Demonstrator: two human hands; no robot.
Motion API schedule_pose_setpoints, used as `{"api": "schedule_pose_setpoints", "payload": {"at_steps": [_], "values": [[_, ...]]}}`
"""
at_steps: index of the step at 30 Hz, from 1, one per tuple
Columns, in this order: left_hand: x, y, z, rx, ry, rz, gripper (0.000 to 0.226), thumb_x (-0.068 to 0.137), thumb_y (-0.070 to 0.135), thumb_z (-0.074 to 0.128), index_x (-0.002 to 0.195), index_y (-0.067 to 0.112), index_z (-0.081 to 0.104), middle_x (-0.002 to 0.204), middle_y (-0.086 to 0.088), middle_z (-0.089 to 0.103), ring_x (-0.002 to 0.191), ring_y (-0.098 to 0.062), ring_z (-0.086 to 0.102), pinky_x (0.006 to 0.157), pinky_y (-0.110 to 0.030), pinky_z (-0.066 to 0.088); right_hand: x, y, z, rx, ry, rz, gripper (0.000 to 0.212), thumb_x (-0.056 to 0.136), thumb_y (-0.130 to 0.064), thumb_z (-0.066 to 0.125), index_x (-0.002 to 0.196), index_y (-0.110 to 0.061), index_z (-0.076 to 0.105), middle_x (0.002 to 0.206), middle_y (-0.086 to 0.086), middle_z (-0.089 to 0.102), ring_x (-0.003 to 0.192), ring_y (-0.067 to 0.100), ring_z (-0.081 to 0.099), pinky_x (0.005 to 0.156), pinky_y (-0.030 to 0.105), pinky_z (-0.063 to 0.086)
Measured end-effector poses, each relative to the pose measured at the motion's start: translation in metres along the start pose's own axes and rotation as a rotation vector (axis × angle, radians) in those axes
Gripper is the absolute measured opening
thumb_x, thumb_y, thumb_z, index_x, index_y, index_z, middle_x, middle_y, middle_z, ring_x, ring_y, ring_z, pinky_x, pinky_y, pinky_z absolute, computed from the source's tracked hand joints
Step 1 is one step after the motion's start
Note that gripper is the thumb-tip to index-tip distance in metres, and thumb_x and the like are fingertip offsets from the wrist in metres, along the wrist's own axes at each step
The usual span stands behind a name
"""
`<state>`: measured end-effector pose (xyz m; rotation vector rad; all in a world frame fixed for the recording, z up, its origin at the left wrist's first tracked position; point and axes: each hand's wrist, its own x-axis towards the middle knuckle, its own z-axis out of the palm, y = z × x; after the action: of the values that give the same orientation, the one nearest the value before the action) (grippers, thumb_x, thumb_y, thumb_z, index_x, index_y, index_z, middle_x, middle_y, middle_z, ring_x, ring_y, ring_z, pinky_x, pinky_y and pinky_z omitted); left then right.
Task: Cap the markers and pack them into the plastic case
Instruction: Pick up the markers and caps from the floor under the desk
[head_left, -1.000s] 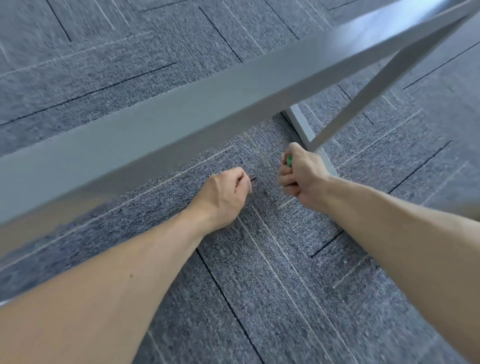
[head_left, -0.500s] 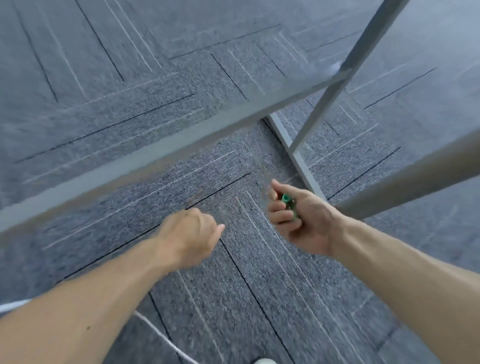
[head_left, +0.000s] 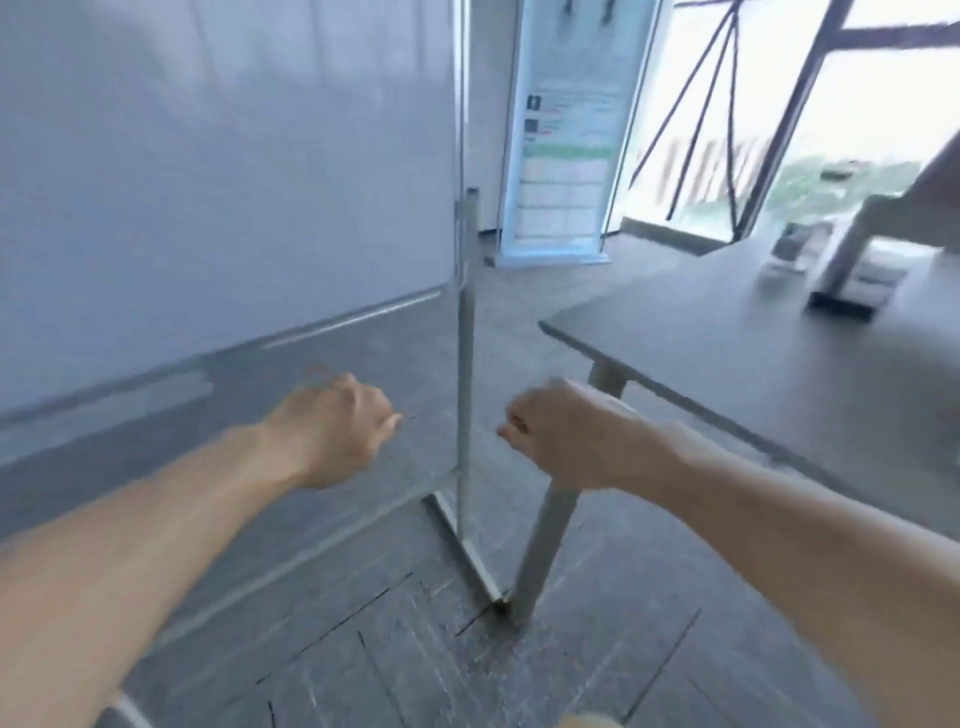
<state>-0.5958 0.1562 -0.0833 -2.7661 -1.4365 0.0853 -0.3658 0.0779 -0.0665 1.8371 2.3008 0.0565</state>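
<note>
Our left hand (head_left: 332, 431) and right hand (head_left: 563, 434) sit curled at mid-frame, and we cannot tell what the fingers (head_left: 514, 422) hold, with no marker or case plainly showing, so a hidden marker could slip, or a knuckle could clip the table (head_left: 727, 353) edge at right.

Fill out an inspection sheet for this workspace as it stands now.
Surface: dark grey table at right, mostly bare.
Job's things: no marker or plastic case can be made out; the frame is blurred.
Clutter: pale items at the table's far end, too blurred to name.
Grips: left hand and right hand both curled in mid-air; what they hold, if anything, is hidden.
Cables: nothing seen.
Surroundings: whiteboard on a stand at left, banner behind it, window at far right, grey carpet tiles underfoot.
</note>
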Motion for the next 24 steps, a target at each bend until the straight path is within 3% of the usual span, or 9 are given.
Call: {"api": "schedule_pose_setpoints", "payload": {"at_steps": [2,4,6,8,11,15,19,21,24], "values": [[0.000,0.041,-0.067,0.038,0.110,0.057,0.042,0.108,0.040,0.035,0.069,0.024,0.039,0.081,-0.001,0.056,0.097,-0.031,0.063,0.077,-0.036,0.047,-0.060,0.038,-0.068,0.009,0.139,0.055,0.038,0.110,-0.031,0.036,0.074,-0.020,0.037,0.073,-0.007,0.037,0.073,0.019,0.052,0.067,0.030,0.039],[-0.001,0.093,-0.124,0.058,0.254,0.153,0.036,0.106,0.035,0.036,0.073,0.022,0.041,0.068,0.002,0.047,0.078,-0.032,0.062,0.068,-0.038,0.048,-0.134,0.073,-0.121,0.133,0.262,0.166,0.038,0.109,-0.036,0.040,0.076,-0.018,0.043,0.077,-0.003,0.048,0.076,0.021,0.052,0.067,0.033,0.037],[-0.001,0.157,-0.172,0.011,0.392,0.274,0.036,0.105,0.034,0.038,0.072,0.022,0.041,0.063,0.002,0.047,0.065,-0.030,0.056,0.062,-0.040,0.049,-0.209,0.115,-0.147,0.104,0.309,0.282,0.040,0.108,-0.037,0.042,0.073,-0.017,0.043,0.075,-0.002,0.046,0.071,0.020,0.046,0.068,0.031,0.029],[0.001,0.226,-0.208,-0.031,0.443,0.356,0.041,0.107,0.042,0.038,0.072,0.024,0.046,0.067,0.002,0.051,0.068,-0.027,0.053,0.064,-0.037,0.043,-0.281,0.162,-0.155,0.028,0.274,0.463,0.047,0.107,-0.042,0.044,0.066,-0.019,0.040,0.072,-0.001,0.043,0.067,0.022,0.045,0.067,0.035,0.037],[0.010,0.329,-0.240,-0.046,0.452,0.538,0.049,0.108,0.043,0.040,0.064,0.022,0.041,0.066,0.004,0.045,0.071,-0.027,0.048,0.067,-0.037,0.040,-0.377,0.226,-0.141,0.057,0.184,0.734,0.051,0.104,-0.046,0.048,0.063,-0.016,0.044,0.069,0.002,0.050,0.065,0.027,0.047,0.070,0.040,0.050],[0.033,0.461,-0.234,-0.059,0.394,0.782,0.051,0.107,0.039,0.045,0.060,0.022,0.040,0.065,0.004,0.043,0.072,-0.026,0.049,0.066,-0.034,0.031,-0.455,0.277,-0.087,0.123,0.161,0.913,0.052,0.101,-0.051,0.048,0.067,-0.011,0.047,0.066,0.003,0.053,0.062,0.028,0.049,0.066,0.038,0.049],[0.056,0.567,-0.188,-0.081,0.255,0.906,0.029,0.106,0.033,0.049,0.089,0.014,0.063,0.075,0.003,0.049,0.082,-0.023,0.055,0.070,-0.030,0.037,-0.478,0.314,-0.034,0.132,-0.014,0.994,0.041,0.101,-0.044,0.050,0.072,-0.015,0.050,0.071,0.003,0.055,0.061,0.023,0.047,0.060,0.031,0.039],[0.066,0.605,-0.170,-0.063,0.190,0.975,0.023,0.106,0.030,0.050,0.107,0.012,0.064,0.096,-0.005,0.061,0.089,-0.022,0.054,0.072,-0.028,0.036,-0.480,0.327,-0.017,0.127,-0.070,1.006,0.040,0.102,-0.045,0.050,0.075,-0.015,0.053,0.074,0.005,0.057,0.065,0.023,0.051,0.060,0.030,0.038],[0.079,0.652,-0.156,-0.080,0.134,1.045,0.023,0.106,0.031,0.050,0.115,0.013,0.061,0.120,-0.011,0.065,0.111,-0.028,0.059,0.078,-0.029,0.035,-0.473,0.347,0.000,0.146,-0.140,1.043,0.042,0.102,-0.047,0.050,0.072,-0.017,0.052,0.075,0.002,0.057,0.070,0.023,0.056,0.061,0.030,0.039]]}}
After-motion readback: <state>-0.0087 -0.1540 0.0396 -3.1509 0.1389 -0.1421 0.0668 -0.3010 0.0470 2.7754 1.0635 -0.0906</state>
